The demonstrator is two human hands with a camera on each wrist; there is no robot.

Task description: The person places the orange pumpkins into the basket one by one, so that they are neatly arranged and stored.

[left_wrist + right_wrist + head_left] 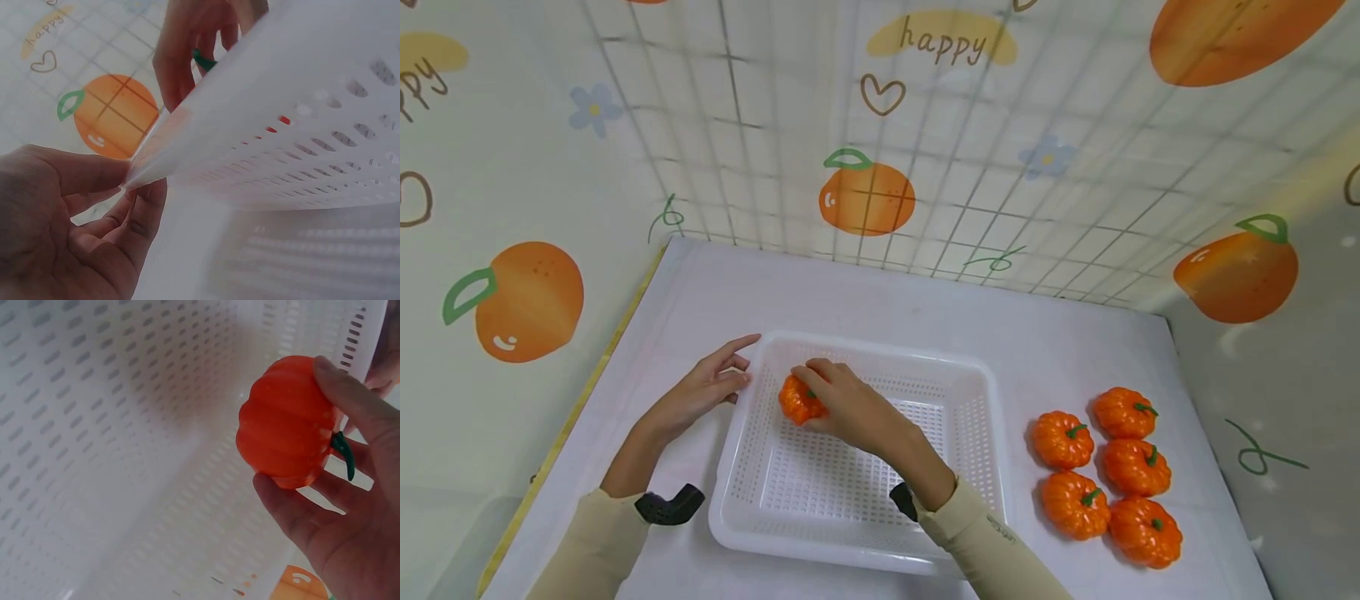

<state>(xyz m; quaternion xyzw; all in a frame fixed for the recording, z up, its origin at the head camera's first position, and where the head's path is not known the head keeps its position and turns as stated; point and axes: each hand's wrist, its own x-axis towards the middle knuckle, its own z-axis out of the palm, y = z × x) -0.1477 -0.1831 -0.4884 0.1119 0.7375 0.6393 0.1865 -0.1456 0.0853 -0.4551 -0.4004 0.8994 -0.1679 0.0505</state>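
Observation:
A small orange toy pumpkin [287, 422] with a green stem is in my right hand [853, 408], gripped between thumb and fingers. It is inside the white perforated plastic basket [850, 562], near the left wall in the head view. My left hand [703, 390] is at the basket's left rim. In the left wrist view, the thumb of that hand lies on one side of the rim [147, 169] and the fingers on the other, pinching it. The basket's wall partly hides the pumpkin and right hand there.
Several more toy pumpkins [1138, 467] with green stems sit in a cluster on the white tabletop [865, 292], right of the basket. Behind the table stands a wire grid [955, 167] with a fruit-printed sheet, and printed side walls [512, 433] close in left and right.

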